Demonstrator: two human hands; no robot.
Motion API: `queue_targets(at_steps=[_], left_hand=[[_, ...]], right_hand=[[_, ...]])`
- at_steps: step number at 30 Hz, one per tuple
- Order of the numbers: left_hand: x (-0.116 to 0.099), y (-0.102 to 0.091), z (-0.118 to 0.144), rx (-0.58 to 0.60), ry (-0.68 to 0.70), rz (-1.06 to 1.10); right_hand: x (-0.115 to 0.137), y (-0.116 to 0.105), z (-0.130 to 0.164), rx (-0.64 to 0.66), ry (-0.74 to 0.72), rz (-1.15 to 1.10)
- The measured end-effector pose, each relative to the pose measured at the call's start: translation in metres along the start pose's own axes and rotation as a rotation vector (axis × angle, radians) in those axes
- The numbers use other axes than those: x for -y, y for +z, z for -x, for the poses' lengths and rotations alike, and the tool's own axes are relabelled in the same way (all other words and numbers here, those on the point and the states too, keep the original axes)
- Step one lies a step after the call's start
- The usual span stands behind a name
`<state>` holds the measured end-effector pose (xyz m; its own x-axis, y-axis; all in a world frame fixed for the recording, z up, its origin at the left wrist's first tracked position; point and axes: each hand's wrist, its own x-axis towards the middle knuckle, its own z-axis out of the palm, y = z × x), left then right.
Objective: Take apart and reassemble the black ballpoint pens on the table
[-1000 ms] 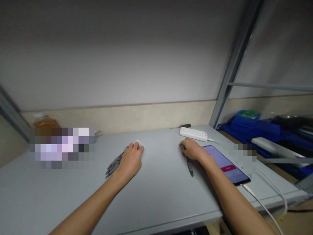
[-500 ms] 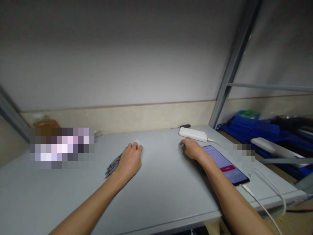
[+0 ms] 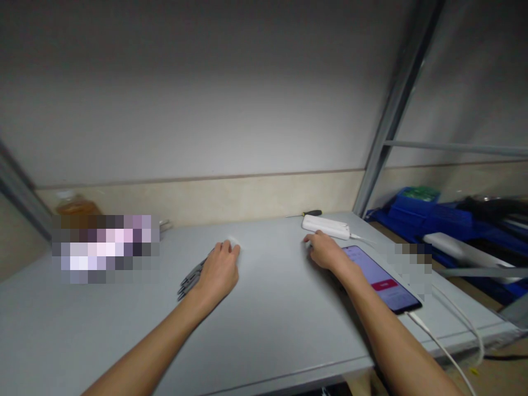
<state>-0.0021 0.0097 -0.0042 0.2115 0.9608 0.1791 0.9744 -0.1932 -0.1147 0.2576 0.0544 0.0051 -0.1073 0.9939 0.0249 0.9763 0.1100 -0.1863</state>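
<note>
My left hand lies over a bunch of dark grey pen-like rods on the table. Its fingers are bent down around the far part of the bunch, which they hide. A small whitish, see-through piece shows just past the fingertips. My right hand rests at the near left of a white power bank, beside the upper end of a phone. Its fingers curl down to the table, and whatever is under them is hidden. The phone's screen is lit, with a red bar.
Behind the right hand lie the white power bank and a screwdriver. White cables run off at the right. A bottle of amber liquid and a blurred-out patch are at the left. Metal posts frame the table; blue items lie beyond.
</note>
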Motion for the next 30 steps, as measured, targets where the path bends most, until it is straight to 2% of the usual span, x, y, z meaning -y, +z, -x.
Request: queue_targets(at_steps=[7,13,18,22,30], left_hand=[[-0.001,-0.003,0.002,-0.033,-0.047,-0.03],[-0.003,-0.007,0.003,0.003,-0.062,-0.013],[-0.002,-0.003,0.0,0.034,-0.066,0.03],[-0.001,0.001,-0.001,0.019,-0.053,0.038],[-0.002,-0.004,0.001,0.027,-0.061,0.068]], right_hand=[[-0.002,-0.001,0.0,-0.02,0.034,0.002],[-0.006,0.002,-0.003,-0.056,0.059,-0.001],[-0.006,0.004,-0.006,-0.093,0.082,-0.003],[-0.003,0.003,-0.005,-0.116,0.063,-0.009],[0.005,0.001,-0.001,-0.115,-0.009,-0.049]])
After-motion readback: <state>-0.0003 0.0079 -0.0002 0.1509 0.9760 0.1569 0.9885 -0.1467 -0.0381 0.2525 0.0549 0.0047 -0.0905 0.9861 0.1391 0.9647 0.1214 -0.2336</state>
